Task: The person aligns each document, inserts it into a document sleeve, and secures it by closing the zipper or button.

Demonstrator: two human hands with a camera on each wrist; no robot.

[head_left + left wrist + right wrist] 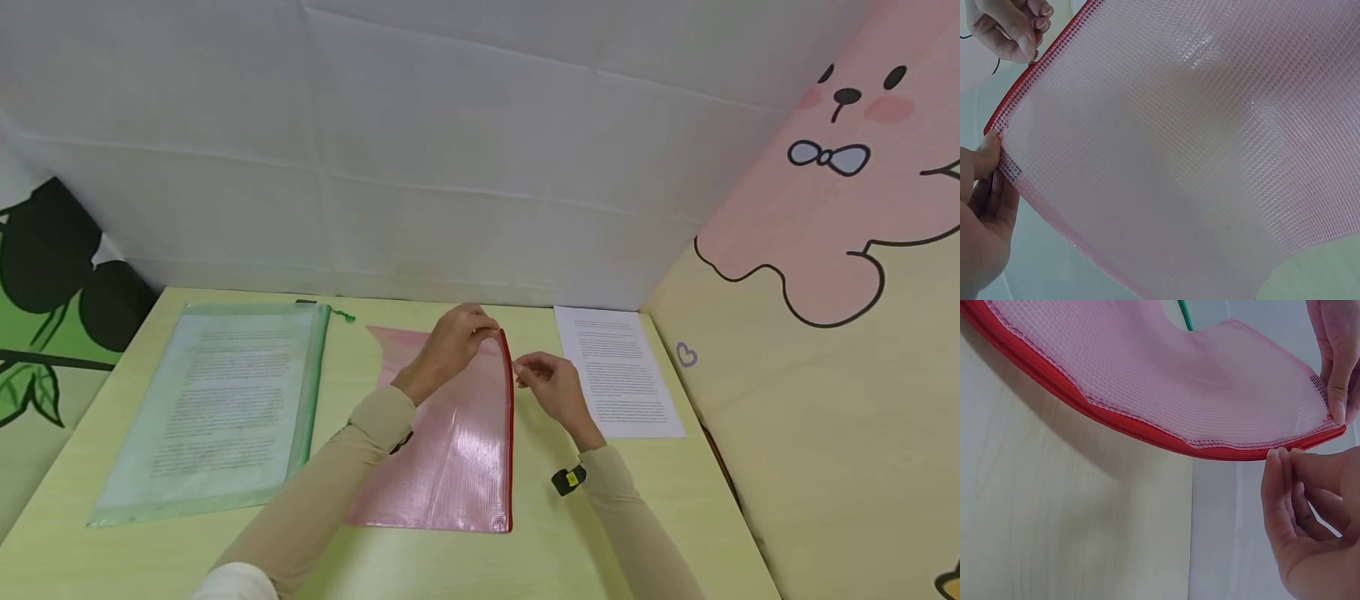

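A pink mesh zipper pouch (450, 450) with a red zipper (512, 450) along its right edge lies across the middle of the table, its far end lifted. At the far corner, my left hand (456, 342) pinches the pouch by the end of the zipper; thumb and fingers show on that corner in the left wrist view. A short way along the zipper, my right hand (1316, 512) pinches at the red edge with thumb and fingertips, where the zipper pull sits mostly hidden between them. The pouch sags in a curve below both hands.
To the left lies a green zipper pouch (307, 400) with a printed sheet inside and a green cord at its far corner. A loose printed sheet (622, 375) lies at the back right. White cloth (450, 208) rises behind the table; a patterned wall (810, 400) stands right.
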